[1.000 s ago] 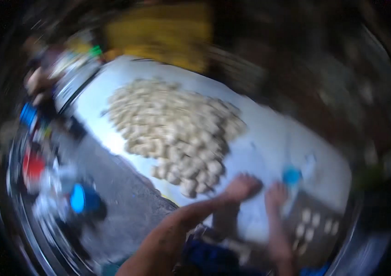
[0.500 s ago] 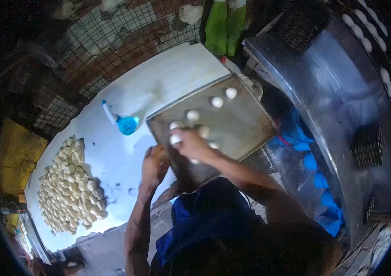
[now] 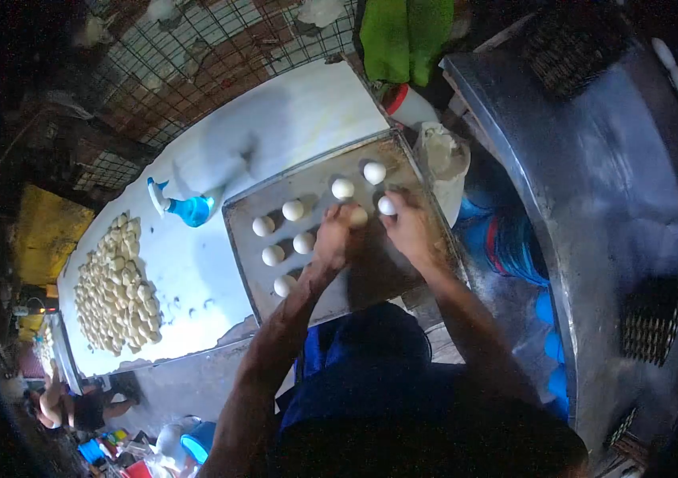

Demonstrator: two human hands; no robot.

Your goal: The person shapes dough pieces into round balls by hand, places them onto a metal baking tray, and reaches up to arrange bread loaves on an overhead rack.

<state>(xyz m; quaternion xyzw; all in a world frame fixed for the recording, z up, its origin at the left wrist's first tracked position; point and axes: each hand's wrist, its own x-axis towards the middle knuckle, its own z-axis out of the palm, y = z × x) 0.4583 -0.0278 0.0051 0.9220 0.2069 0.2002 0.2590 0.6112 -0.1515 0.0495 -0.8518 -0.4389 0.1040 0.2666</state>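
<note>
A worn metal baking tray (image 3: 383,279) lies at an angle before me, with several round white dough balls (image 3: 293,210) spaced out on it. My left hand (image 3: 334,240) is over the tray's middle, its fingers closed against a dough ball (image 3: 358,217). To its right, my right hand (image 3: 412,231) pinches another dough ball (image 3: 387,205) between thumb and fingers. Two more balls sit just beyond my hands, and the others are in the tray's left half. My left wrist partly covers the ball nearest me.
On the white table (image 3: 219,263) stands a blue spray bottle (image 3: 190,209), beside a large heap of small dough pieces (image 3: 118,291). A metal surface (image 3: 594,183) runs along the right. A white bucket (image 3: 441,163) stands beyond the tray; another person (image 3: 76,406) is far left.
My left hand has moved from beside the tray onto its middle. My right hand has shifted rightward across the tray. More dough balls show in the tray's left half, and my view has shifted.
</note>
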